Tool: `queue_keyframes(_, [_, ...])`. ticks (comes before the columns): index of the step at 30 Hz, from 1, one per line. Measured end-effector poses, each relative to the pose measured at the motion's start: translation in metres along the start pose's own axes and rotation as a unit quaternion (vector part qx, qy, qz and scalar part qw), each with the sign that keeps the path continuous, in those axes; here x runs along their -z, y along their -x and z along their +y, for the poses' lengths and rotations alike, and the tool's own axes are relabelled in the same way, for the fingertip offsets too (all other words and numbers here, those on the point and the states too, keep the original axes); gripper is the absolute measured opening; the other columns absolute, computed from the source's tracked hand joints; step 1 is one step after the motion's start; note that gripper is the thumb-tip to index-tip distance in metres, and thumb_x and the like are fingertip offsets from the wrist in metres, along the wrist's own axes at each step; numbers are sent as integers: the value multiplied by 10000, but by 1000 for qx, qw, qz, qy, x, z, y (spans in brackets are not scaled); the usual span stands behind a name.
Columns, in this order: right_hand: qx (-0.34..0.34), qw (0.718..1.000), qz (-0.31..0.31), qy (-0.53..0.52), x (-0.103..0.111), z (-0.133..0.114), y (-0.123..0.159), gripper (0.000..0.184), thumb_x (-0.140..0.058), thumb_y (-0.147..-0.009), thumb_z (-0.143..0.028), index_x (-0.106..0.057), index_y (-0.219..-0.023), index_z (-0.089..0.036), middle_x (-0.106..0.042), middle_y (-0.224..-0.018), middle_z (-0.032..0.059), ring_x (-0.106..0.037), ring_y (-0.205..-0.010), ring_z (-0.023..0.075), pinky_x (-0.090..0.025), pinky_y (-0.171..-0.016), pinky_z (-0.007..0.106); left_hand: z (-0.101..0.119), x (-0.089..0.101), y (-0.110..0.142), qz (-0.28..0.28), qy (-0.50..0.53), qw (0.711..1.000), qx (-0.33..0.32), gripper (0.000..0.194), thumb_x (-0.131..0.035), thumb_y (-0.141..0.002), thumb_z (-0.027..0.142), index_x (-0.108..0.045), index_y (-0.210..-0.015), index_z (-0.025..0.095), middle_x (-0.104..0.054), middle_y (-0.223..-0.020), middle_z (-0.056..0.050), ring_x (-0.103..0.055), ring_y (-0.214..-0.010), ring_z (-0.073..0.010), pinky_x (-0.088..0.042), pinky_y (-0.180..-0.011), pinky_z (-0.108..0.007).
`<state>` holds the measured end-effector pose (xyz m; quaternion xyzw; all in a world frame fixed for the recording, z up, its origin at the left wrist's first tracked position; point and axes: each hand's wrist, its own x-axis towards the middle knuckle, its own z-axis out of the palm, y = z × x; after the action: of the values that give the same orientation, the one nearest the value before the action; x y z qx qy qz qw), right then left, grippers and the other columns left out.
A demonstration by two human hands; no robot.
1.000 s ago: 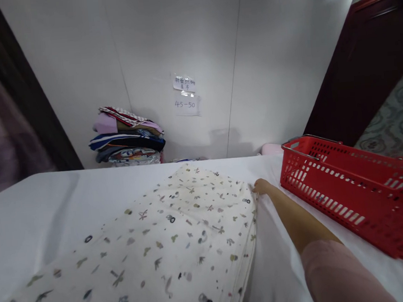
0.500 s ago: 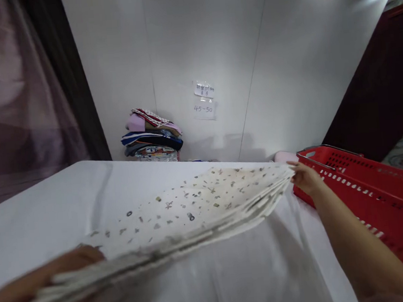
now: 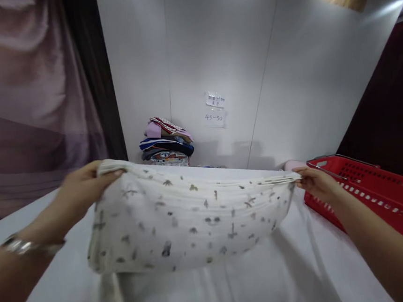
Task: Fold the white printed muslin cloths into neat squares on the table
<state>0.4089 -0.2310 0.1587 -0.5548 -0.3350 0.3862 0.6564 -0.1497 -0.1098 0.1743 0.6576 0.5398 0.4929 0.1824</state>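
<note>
A white cloth [image 3: 197, 222] with a small dark print, folded in several layers, hangs stretched between my two hands over the table. My left hand [image 3: 88, 184] pinches its upper left corner, thumb on the near side. At the upper right corner, the fingers of my right hand [image 3: 315, 182] are closed on the layered edge. The top edge sags slightly in the middle, and the lower part is a little blurred. What kind of cloth article it is, I cannot tell.
The table [image 3: 338, 261] has a white cover. A red plastic basket [image 3: 375, 197] with metal handles stands at the right, close to my right forearm. Folded clothes [image 3: 167, 142] are piled by the back wall. A mauve curtain [image 3: 25, 110] hangs on the left.
My left hand has risen and moved away from me, lifting its end of the cloth. The cloth has turned from lying slanted to hanging down between both hands. My right hand keeps its grip.
</note>
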Motion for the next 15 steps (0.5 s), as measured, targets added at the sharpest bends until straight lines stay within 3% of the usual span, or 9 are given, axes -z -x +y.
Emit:
queue_keyframes(2, [4,1000,17,2,-22,5,-30,154,-534,-620,1,-620,-701,-98,-592,-536,45,-567,-450,135,-513,-432,237,6,-19,-33,-23,23,998,48,487,-646,-632,435,-632,-978,92,-663,-884,-44,-554,-732,-130,-427,-641,-230])
queue_keyframes(4, [47,998,37,-15,-46,-8,-59,161,-527,-622,28,-595,-693,-100,-567,-520,21,-558,-443,122,-501,-428,222,18,-34,-71,2,43,998,49,520,-628,-647,412,-615,-1007,37,-657,-929,-74,-542,-729,-112,-404,-622,-218])
queue_keyframes(6, [110,991,62,-43,-67,-40,-82,189,-511,-654,36,-577,-735,-122,-552,-530,-15,-550,-453,93,-494,-460,194,40,-37,-106,38,71,996,33,609,-614,-655,427,-570,-1074,-13,-634,-1025,-117,-551,-755,-112,-394,-612,-220])
queue_keyframes(8, [195,974,82,-76,-81,-78,-95,218,-496,-696,29,-572,-789,-153,-544,-550,-42,-559,-494,74,-497,-527,185,66,-28,-133,81,111,991,-12,669,-595,-673,432,-516,-1135,-45,-589,-1124,-160,-563,-842,-130,-394,-640,-218])
queue_keyframes(10, [294,947,76,-102,-85,-109,-97,202,-527,-710,6,-588,-808,-160,-572,-605,-29,-581,-553,85,-504,-587,221,88,-12,-147,96,148,982,-68,691,-574,-702,405,-449,-1191,-66,-531,-1204,-192,-551,-950,-157,-398,-702,-221])
queue_keyframes(12, [351,929,54,-103,-81,-124,-90,172,-577,-703,-29,-614,-801,-165,-599,-669,-6,-604,-623,107,-508,-645,263,96,4,-149,74,169,976,-116,680,-560,-730,360,-401,-1217,-88,-492,-1245,-205,-528,-1027,-179,-398,-777,-235])
queue_keyframes(15, [379,920,44,-90,-65,-109,-66,154,-633,-654,-63,-639,-760,-174,-608,-690,5,-622,-705,139,-503,-717,308,77,20,-132,20,185,974,-131,620,-585,-740,326,-439,-1192,-73,-526,-1222,-181,-537,-1035,-180,-395,-870,-271])
